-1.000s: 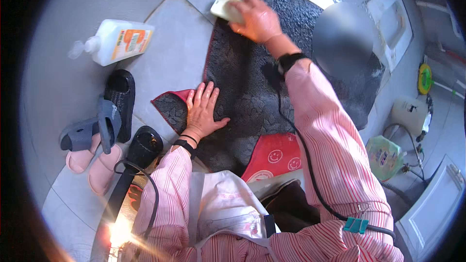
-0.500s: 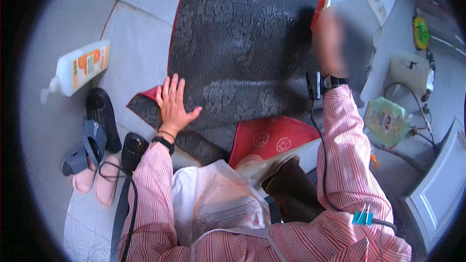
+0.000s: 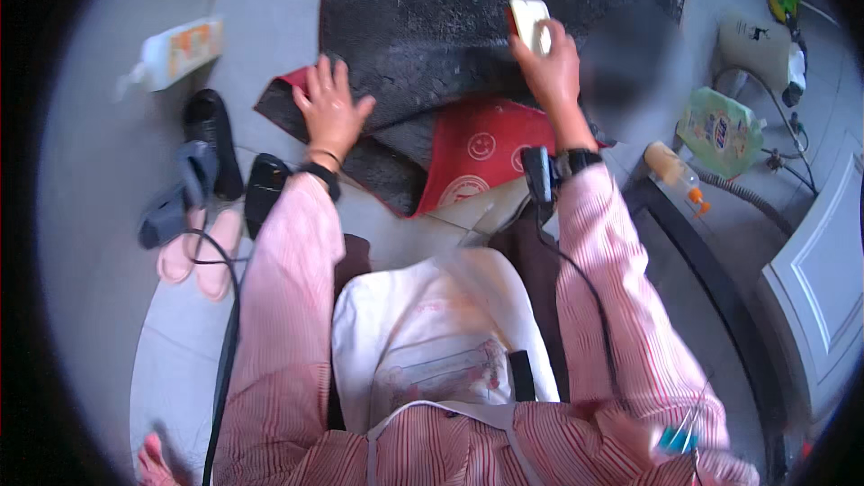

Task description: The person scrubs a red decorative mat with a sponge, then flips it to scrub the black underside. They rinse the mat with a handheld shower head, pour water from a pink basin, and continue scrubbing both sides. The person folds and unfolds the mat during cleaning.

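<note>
A wet mat lies in front of me with its dark, ridged underside up. Its near edge is folded over, so a red face with smiley prints shows. My left hand rests on the mat's near left part, palm down with fingers spread, beside a turned-up red corner. In my right hand is a scrubbing brush with a cream back and a red side. The fingers wrap round it over the mat; its underside is hidden.
To the left are a white bottle on its side, black slippers and pink slippers. At right lie a green bottle, a pump bottle, a pale jug and hoses. Someone's bare foot seems to show at lower left.
My right hand has drawn the brush left across the mat. My left hand stays flat on the mat near its corner. The whole view has shifted, showing more of my lap.
</note>
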Demonstrator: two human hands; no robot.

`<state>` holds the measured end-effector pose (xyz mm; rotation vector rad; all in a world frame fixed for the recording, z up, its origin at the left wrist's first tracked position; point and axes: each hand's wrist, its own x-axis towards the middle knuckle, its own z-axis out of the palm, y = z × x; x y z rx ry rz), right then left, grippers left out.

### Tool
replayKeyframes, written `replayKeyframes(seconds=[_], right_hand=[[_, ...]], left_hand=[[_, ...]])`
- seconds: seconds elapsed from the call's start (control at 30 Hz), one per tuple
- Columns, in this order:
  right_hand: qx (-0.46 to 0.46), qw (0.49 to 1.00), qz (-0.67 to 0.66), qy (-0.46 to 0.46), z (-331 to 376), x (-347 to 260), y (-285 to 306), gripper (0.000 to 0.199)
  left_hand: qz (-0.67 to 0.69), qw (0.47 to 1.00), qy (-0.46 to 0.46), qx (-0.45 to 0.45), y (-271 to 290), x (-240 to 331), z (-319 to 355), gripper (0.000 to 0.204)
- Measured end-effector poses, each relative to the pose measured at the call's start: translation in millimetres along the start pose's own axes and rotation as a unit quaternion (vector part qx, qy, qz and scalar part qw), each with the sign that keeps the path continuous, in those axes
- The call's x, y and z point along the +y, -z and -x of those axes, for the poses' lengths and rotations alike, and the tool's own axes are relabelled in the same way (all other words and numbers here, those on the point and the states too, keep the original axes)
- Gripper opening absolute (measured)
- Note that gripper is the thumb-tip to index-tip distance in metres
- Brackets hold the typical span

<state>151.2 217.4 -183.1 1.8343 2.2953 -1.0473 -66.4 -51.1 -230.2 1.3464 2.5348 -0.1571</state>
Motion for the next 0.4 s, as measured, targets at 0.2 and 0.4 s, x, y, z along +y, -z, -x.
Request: replayKeyframes(seconds=[0.2,0.4], right_hand=[[0.001,0.991,-0.104,0.084,62,-47,73,0.091],[-0.046,0.759,-0.643,0.091,178,-213,287,0.091]], left_hand=[[0.191,0.980,0.036,-0.047,112,64,126,0.069],[0.405,0.907,0.105,0.042,268,89,170,0.040]])
